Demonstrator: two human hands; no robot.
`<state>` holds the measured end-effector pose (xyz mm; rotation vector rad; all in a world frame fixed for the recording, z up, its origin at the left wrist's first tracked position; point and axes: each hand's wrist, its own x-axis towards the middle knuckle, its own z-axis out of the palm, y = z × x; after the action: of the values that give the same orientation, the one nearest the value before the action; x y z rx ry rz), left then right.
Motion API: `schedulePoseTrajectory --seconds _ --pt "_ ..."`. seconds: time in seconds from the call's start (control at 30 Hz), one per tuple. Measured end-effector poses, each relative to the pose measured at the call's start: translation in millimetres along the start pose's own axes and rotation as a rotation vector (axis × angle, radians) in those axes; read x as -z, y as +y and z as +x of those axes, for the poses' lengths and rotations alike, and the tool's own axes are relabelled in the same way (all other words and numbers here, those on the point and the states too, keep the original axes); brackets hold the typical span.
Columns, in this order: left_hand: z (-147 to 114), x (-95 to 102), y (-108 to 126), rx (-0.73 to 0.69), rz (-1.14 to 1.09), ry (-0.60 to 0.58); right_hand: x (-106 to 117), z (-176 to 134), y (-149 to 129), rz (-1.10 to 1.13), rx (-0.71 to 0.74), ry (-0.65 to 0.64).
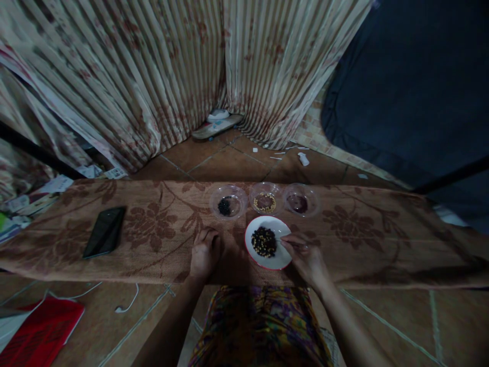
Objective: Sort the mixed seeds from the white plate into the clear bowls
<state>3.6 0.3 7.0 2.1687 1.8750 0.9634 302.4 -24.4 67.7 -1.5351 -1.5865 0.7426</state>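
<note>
A white bowl with a red rim holds a heap of dark beans mixed with small yellow ones. My right hand is over the bowl's right side, thumb and fingers pinched together; whatever they hold is too small to make out. Left of the bowl, my left hand rests on the cloth with its fingers curled in, nothing visible in it. Behind the bowl stand three clear plastic cups: the left cup has black beans, the middle cup yellow ones, and the right cup dark reddish ones.
A brown flowered cloth covers the long narrow table. A dark phone lies at its left. Beyond, a skateboard sits on the tiled floor by striped curtains. A red bag and white earphone lie at lower left.
</note>
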Motion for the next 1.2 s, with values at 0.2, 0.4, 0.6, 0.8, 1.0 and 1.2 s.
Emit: schedulePoseTrajectory --seconds 0.2,0.4,0.6,0.8,1.0,1.2 --pt "-0.9 -1.8 -1.9 -0.004 0.011 0.002 -3.2 0.7 0.6 -0.035 0.013 -0.010" --pt "-0.4 -1.5 -0.8 -0.007 -0.002 0.008 -4.0 1.9 0.0 -0.046 0.023 -0.021" --pt "0.0 0.3 0.0 -0.003 -0.008 -0.005 -6.3 1.5 2.9 -0.016 -0.007 -0.005" --pt "-1.1 -2.1 -2.1 -0.006 0.007 0.007 -6.8 1.4 4.3 -0.005 -0.004 0.010" --pt "-2.0 -3.5 -2.8 0.009 0.006 -0.008 -6.5 1.3 6.5 0.021 -0.018 0.003" --pt "-2.1 -3.5 -3.7 0.010 0.002 -0.012 -4.9 1.4 4.9 0.025 -0.037 -0.006"
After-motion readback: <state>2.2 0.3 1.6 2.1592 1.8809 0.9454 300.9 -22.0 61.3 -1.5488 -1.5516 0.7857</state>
